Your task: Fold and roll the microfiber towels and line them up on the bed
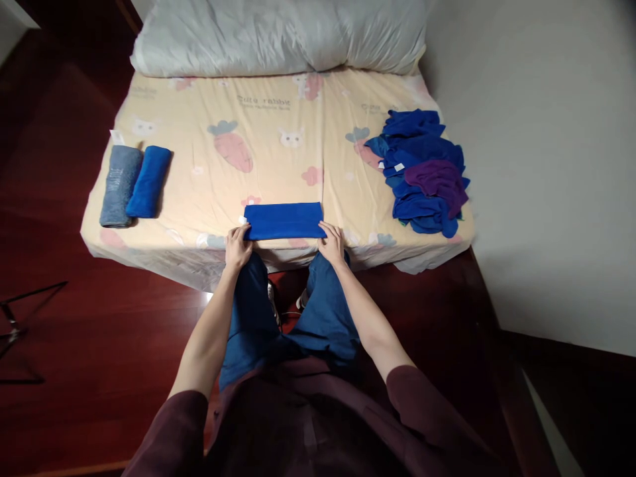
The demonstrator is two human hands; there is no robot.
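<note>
A blue towel, folded into a flat rectangle, lies at the near edge of the bed. My left hand rests on its near left corner with the fingers pinched on the cloth. At the near right corner, my right hand grips the edge the same way. Both hands sit at the mattress edge above my knees.
The bed has a yellow cartoon-print sheet. A rolled grey towel and a rolled blue towel lie at its left side. A pile of blue and purple cloths sits at the right. A pillow lies at the head; a wall stands right.
</note>
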